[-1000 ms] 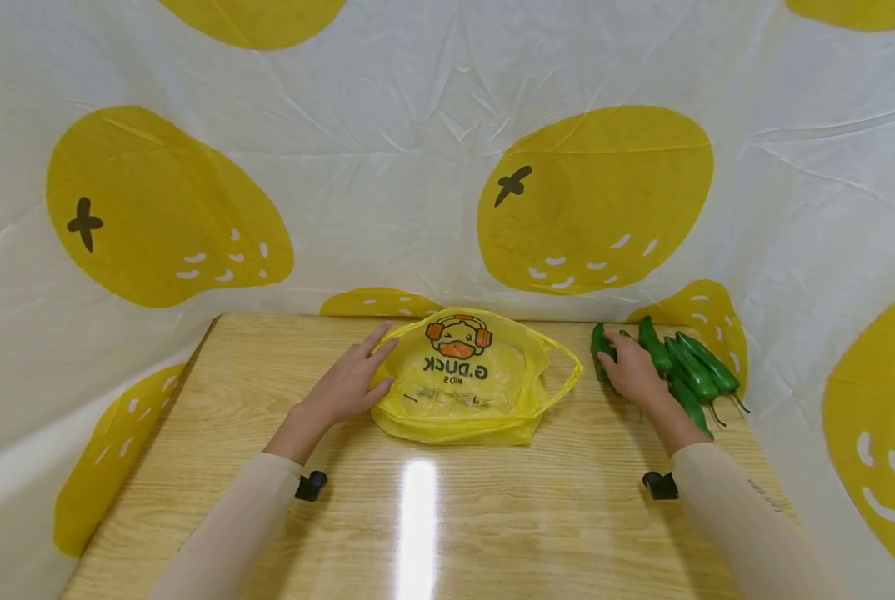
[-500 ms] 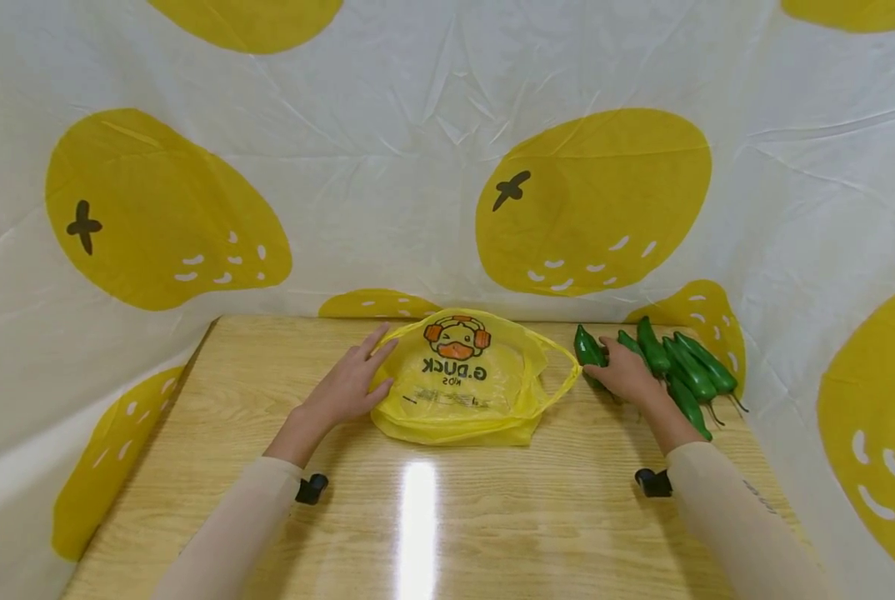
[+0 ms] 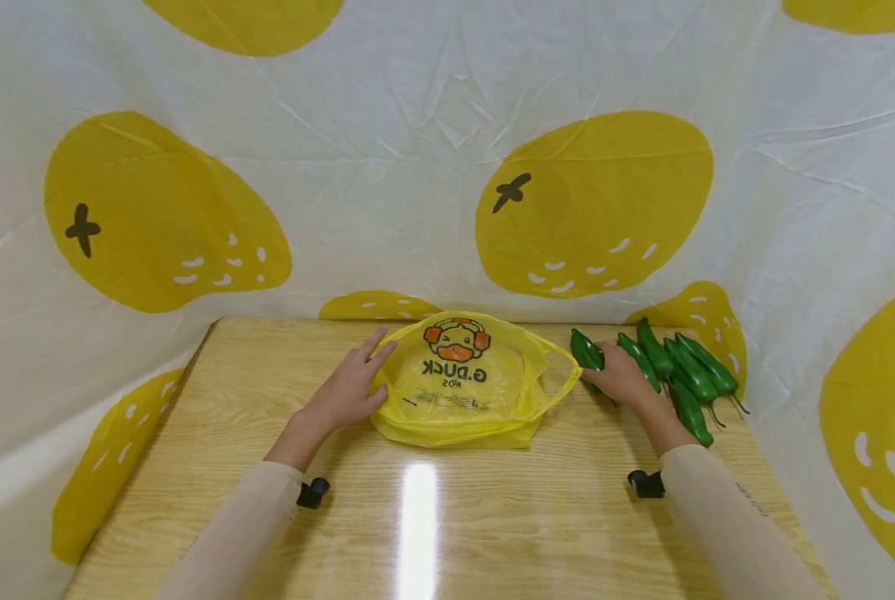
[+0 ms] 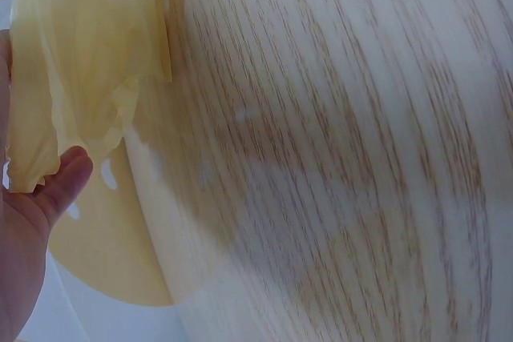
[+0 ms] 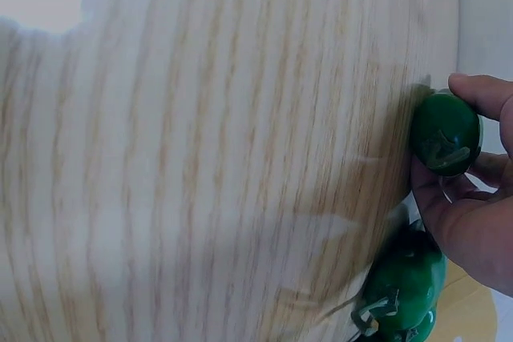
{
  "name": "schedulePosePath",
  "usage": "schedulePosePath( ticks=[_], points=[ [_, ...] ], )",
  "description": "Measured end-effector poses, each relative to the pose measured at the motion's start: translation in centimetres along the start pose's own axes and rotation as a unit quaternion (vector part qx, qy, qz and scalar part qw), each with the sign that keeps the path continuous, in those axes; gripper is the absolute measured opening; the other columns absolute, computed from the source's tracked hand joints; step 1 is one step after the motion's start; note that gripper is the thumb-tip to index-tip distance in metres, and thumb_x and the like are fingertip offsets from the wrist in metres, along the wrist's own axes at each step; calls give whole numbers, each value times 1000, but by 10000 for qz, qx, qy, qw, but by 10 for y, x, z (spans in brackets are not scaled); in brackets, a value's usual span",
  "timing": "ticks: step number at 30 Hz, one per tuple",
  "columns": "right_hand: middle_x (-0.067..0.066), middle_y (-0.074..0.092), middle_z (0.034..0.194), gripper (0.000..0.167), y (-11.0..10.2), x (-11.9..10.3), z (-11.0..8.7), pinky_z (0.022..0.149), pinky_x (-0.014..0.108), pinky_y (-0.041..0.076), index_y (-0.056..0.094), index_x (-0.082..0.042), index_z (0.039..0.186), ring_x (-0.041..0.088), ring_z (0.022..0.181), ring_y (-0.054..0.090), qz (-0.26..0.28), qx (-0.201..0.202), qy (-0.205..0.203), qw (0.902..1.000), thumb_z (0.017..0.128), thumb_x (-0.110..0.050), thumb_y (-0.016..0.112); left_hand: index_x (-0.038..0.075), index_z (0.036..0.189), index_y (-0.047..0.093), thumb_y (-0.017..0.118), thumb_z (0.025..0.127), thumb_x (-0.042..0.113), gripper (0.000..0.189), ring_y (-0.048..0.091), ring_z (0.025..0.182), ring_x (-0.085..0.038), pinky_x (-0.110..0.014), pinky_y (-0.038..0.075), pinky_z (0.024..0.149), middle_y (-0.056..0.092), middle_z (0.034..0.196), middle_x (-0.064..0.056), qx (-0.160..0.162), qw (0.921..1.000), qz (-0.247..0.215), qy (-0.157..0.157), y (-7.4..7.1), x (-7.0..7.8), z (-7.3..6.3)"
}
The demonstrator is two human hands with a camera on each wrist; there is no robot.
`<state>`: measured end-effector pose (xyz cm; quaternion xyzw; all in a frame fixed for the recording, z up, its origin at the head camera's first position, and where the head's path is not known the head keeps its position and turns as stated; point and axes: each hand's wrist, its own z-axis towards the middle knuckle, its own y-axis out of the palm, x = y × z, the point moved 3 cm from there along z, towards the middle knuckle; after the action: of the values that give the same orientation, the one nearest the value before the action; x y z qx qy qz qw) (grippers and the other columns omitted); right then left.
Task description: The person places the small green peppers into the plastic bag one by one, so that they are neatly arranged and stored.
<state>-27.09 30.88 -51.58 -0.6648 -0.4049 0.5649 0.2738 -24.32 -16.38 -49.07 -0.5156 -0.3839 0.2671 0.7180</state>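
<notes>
A green pepper (image 3: 586,348) is held between the thumb and fingers of the right hand (image 3: 622,372), just beside the handle of the yellow bag (image 3: 455,396), which is laid on the wooden counter (image 3: 342,533). The bag's left edge is touched by the left hand (image 3: 348,387), its fingers spread wide; whether the film is lightly pinched cannot quite be told. The other green peppers (image 3: 695,372) are clustered to the right, near the patterned cloth (image 3: 387,208).

The near tabletop (image 3: 537,517) leaves passage, but between bag (image 3: 455,392) and gripped pepper (image 3: 586,350) a handle loop (image 3: 565,391) intrudes.
</notes>
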Motion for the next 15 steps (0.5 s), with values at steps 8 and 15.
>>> schedulePosePath(
  ticks=[8,15],
  points=[
    [42,32,155,79,0,-2,-1,110,71,35,26,16,155,60,141,32,6,97,102,9999,100,-29,62,6,162,32,62,94,14,75,53,130,-45,-57,45,108,15,173,-16,116,9999,-74,13,1,0,0],
    [42,34,153,78,2,-2,-4,109,71,38,26,15,155,60,139,35,126,167,210,9996,101,-28,61,6,162,32,62,93,15,76,48,137,-45,-57,43,111,13,173,-15,122,9999,-54,22,3,0,-1]
  ],
)
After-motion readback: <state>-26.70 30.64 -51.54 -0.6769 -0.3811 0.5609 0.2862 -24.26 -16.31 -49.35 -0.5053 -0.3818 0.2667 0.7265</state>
